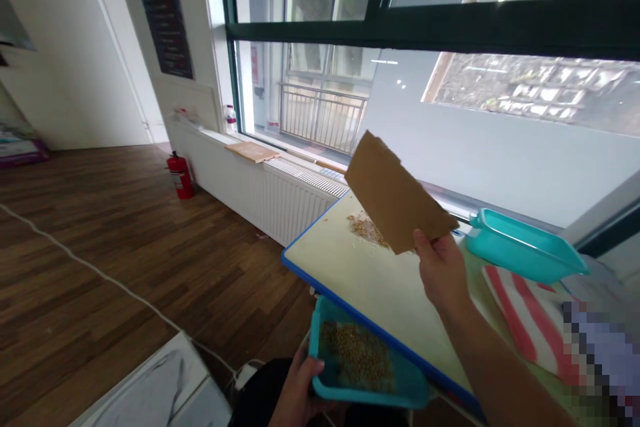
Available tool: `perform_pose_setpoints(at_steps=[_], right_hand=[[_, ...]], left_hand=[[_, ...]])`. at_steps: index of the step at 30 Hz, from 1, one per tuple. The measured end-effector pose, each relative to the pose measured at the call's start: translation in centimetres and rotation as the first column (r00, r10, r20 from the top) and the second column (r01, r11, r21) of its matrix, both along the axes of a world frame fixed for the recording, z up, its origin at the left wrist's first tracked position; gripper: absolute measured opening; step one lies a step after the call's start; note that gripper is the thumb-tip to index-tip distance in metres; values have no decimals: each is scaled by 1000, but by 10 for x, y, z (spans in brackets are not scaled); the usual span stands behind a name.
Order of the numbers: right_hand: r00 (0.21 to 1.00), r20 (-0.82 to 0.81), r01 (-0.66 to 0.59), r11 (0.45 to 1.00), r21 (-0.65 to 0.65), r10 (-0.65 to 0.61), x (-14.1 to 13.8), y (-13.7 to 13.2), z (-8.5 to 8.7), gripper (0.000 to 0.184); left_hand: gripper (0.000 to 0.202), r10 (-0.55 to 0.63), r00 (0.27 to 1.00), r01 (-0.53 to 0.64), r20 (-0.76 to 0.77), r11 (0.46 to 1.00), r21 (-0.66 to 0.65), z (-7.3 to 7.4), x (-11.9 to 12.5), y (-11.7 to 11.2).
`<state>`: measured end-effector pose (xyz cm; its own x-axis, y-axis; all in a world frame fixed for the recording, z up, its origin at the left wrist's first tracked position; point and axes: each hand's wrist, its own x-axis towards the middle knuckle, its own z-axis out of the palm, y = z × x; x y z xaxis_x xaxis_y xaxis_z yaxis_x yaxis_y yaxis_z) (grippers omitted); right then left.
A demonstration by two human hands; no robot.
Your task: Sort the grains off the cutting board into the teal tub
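Observation:
My left hand (300,383) grips the near left end of a turquoise plastic tray (320,327), thumb over its rim. The tray sits just below the table edge and holds a layer of small yellowish-brown grains (363,357). In my right hand (443,267) is a piece of brown cardboard (395,193), pinched at its lower right corner and raised above the table. Under and behind the cardboard, a scattered pile of grains (363,225) lies on the pale tabletop (345,267); part of that pile is hidden by the cardboard.
A second turquoise tray (525,243) stands at the table's right, by the window. Near it lies a red-and-white striped cloth (520,320). A radiator (295,200) runs under the sill. On the floor are a red fire extinguisher (180,177) and a white cable (110,278).

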<state>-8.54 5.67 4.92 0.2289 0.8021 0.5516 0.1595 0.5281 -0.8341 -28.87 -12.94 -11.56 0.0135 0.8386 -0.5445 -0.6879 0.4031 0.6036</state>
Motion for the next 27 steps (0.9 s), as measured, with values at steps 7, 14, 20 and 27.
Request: perform_pose_setpoints(at_steps=[7, 14, 20, 27], right_hand=[[910, 359, 238, 970, -38, -209, -59, 42, 4, 25], [786, 481, 457, 889, -32, -387, -77, 45, 9, 34], [614, 636, 534, 839, 99, -466, -42, 30, 27, 38], [516, 694, 570, 806, 160, -502, -16, -22, -20, 33]], left_hand=[[59, 57, 997, -60, -49, 997, -57, -22, -9, 14], [61, 132, 991, -132, -8, 988, -75, -34, -17, 23], [55, 146, 989, -147, -27, 986, -76, -26, -28, 15], [52, 137, 986, -133, -99, 990, 48, -10, -46, 14]])
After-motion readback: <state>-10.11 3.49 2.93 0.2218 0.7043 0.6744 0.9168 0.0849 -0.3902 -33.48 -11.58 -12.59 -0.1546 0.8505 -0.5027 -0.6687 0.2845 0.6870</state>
